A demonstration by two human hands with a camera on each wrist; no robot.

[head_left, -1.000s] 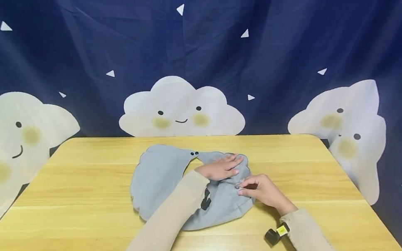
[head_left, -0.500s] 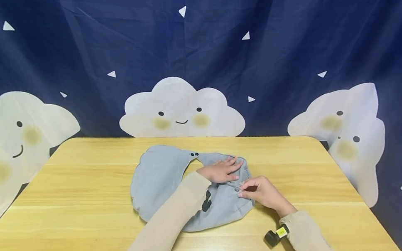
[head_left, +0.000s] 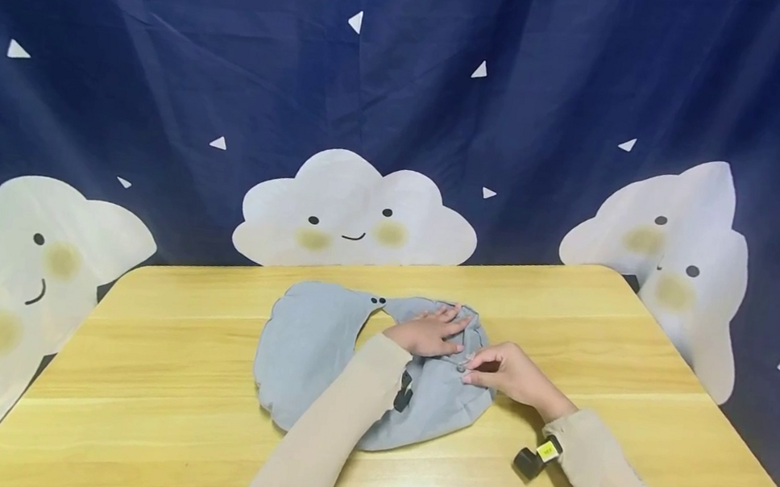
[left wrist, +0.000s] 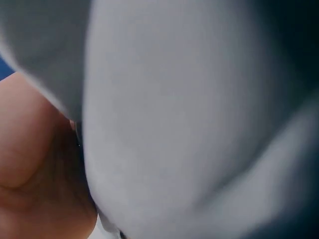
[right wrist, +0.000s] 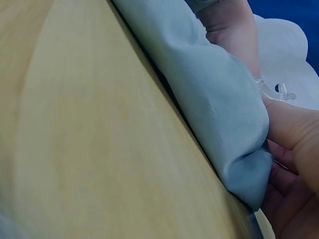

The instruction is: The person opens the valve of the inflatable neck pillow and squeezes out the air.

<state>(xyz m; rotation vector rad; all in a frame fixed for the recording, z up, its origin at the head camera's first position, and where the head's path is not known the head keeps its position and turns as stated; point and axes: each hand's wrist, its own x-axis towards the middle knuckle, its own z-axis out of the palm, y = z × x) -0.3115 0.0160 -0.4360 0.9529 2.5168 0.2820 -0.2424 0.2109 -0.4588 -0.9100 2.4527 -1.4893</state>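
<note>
A grey U-shaped inflatable neck pillow (head_left: 308, 339) lies on the wooden table, its two tips with dark snaps meeting at the far side. Fingers spread, my left hand (head_left: 426, 335) presses flat on the pillow's right arm. My right hand (head_left: 508, 376) is at that arm's right side, with thumb and forefinger pinching the clear air valve (head_left: 462, 366). In the right wrist view the clear plastic valve (right wrist: 283, 93) sticks up beside the thumb, its cap off the opening. Grey fabric (left wrist: 164, 114) fills most of the left wrist view and hides the left fingers.
The light wooden table (head_left: 147, 376) runs out to both sides of the pillow. A dark blue curtain (head_left: 409, 91) with white cloud prints hangs behind the far edge. A small black camera (head_left: 527, 462) sits at the right wrist.
The left fingers have spread a little wider on the pillow. The right hand keeps its pinch at the valve, and the head view has shifted slightly.
</note>
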